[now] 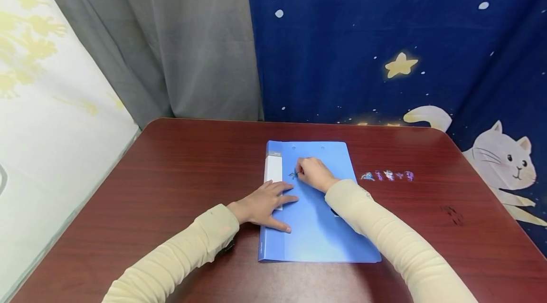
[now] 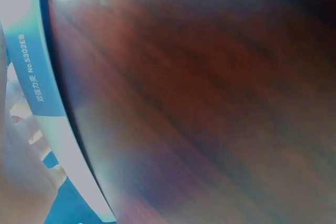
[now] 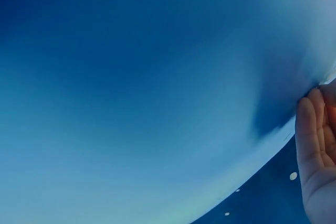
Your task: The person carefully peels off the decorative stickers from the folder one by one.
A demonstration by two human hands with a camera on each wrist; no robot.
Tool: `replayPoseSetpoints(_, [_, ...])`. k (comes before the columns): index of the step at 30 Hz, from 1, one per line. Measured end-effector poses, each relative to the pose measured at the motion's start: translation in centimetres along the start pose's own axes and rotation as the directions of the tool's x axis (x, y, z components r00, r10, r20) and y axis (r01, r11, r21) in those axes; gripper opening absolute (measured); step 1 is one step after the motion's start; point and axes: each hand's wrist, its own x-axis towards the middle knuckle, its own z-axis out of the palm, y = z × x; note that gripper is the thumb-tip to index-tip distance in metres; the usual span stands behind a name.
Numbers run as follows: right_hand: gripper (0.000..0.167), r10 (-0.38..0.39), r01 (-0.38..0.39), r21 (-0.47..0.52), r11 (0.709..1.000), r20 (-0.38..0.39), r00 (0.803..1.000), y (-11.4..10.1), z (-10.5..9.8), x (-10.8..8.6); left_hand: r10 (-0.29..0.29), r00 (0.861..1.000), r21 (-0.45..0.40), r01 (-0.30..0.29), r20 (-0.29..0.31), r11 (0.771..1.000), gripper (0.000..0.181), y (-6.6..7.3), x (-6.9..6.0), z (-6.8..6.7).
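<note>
Beneath the left hand [image 1: 265,204], blue folder [image 1: 318,243]

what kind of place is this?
Probably a curtained-off tabletop corner, perhaps at home: dark blue star-and-cat printed fabric curtain, plain grey fabric curtain and reddish-brown wood-grain table.

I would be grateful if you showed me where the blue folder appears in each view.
Head: the blue folder is in the lower half, mostly just right of centre.
Left wrist: the folder runs down the left side.
Right wrist: the folder fills most of the picture.
Shared landmark: the hands; the left hand links head and left wrist, the right hand head and right wrist.
</note>
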Motion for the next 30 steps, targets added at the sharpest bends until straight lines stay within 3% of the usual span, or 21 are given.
replayPoseSetpoints(6, [0.01, 0.068, -0.071, 0.222, 0.973, 0.021, 0.997, 0.9, -0.2, 0.1, 0.001, 1.0, -0.008, -0.001, -0.008, 1.0, 0.077, 0.0, 0.0, 0.1])
replayPoseSetpoints(12, [0.014, 0.048, -0.074, 0.347, 0.935, 0.083, 0.995, 1.3, -0.3, 0.0, -0.001, 1.0, -0.014, 0.0, -0.011, 1.0, 0.077, 0.0, 0.0, 0.4])
replayPoseSetpoints(19, [0.009, 0.011, -0.047, 0.399, 0.916, 0.091, 0.996, 1.8, -0.4, 0.0, 0.008, 1.0, 0.0, -0.008, -0.026, 1.0, 0.076, -0.1, 0.2, 0.4])
replayPoseSetpoints(30, [0.003, -0.04, -0.005, 0.416, 0.909, 0.1, 0.994, 2.0, -0.2, -0.2, -0.002, 1.0, -0.019, 0.002, -0.013, 1.0, 0.076, 0.0, 0.1, 0.2])
